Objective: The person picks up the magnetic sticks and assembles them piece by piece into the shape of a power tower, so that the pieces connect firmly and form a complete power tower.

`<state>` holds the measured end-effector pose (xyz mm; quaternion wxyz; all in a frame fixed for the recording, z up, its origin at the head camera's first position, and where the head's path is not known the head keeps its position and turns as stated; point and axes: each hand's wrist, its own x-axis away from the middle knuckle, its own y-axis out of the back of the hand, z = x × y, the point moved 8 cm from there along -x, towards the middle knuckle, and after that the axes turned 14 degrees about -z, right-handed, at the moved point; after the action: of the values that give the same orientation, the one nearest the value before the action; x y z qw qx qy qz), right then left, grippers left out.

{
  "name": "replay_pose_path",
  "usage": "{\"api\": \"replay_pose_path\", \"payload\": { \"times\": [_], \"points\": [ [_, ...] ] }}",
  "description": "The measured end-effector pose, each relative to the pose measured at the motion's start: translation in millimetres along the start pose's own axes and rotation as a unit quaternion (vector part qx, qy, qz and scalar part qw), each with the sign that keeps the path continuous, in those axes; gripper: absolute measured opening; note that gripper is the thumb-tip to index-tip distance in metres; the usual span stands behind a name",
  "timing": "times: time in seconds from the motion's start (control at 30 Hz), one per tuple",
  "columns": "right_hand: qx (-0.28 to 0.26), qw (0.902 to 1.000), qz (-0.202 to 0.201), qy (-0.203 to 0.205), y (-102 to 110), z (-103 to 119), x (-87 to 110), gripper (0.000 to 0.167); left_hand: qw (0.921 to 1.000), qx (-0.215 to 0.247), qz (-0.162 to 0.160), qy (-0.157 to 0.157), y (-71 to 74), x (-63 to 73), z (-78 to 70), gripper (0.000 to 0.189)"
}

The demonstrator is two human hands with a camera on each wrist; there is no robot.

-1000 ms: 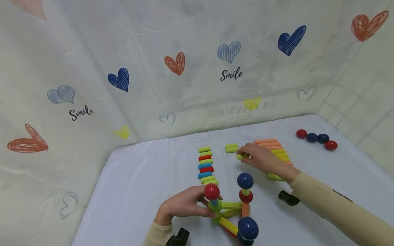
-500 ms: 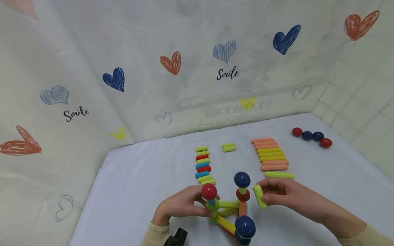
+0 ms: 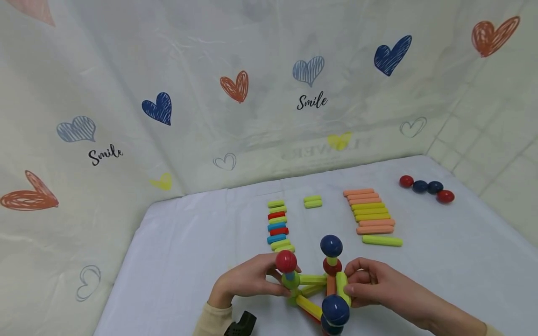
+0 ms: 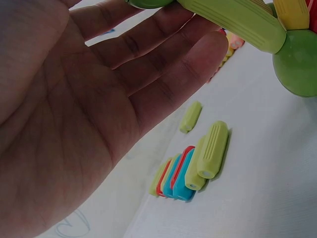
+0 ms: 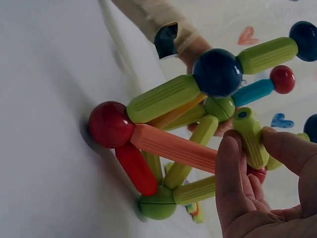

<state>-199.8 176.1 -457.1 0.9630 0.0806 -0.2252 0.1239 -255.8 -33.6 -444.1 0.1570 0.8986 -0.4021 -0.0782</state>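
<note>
A frame of magnetic balls and rods (image 5: pixel 173 148) stands on the white table in front of me. Its tops carry a red ball (image 3: pixel 286 261) and dark blue balls (image 3: pixel 331 245). My left hand (image 3: pixel 248 282) holds its left corner, thumb and fingers around the green balls there; the fingertips are partly hidden behind them. At the frame's right side, my right hand (image 3: pixel 378 285) pinches a short lime magnetic rod (image 5: pixel 249 136) between thumb and fingers. The rod is tilted, one end bare, and overlaps the orange side rod in the head view.
Behind the left hand lies a column of short coloured rods (image 3: pixel 278 231). Two short lime rods (image 3: pixel 313 201) lie farther back. Longer orange and yellow rods (image 3: pixel 370 211) lie right, with a long lime rod (image 3: pixel 382 241) nearest. Red and blue balls (image 3: pixel 428 186) form a row at back right.
My right hand has taken a short lime rod from beside the back pair and brought it forward to the frame's right side. The left hand keeps its hold.
</note>
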Motion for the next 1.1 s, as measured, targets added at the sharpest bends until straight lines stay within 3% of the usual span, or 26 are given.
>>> {"api": "replay_pose_path", "payload": {
  "times": [0.67,1.1],
  "points": [
    [-0.002,0.9998,-0.015,0.012,-11,-4,-4.5,0.032,0.9999,0.009,0.001,0.009,-1.6,0.6,-0.1,0.043],
    [0.012,0.9997,-0.019,0.004,-15,-8,-3.8,0.036,0.9999,0.009,0.002,0.01,-1.6,1.0,-0.5,0.043]
  ]
}}
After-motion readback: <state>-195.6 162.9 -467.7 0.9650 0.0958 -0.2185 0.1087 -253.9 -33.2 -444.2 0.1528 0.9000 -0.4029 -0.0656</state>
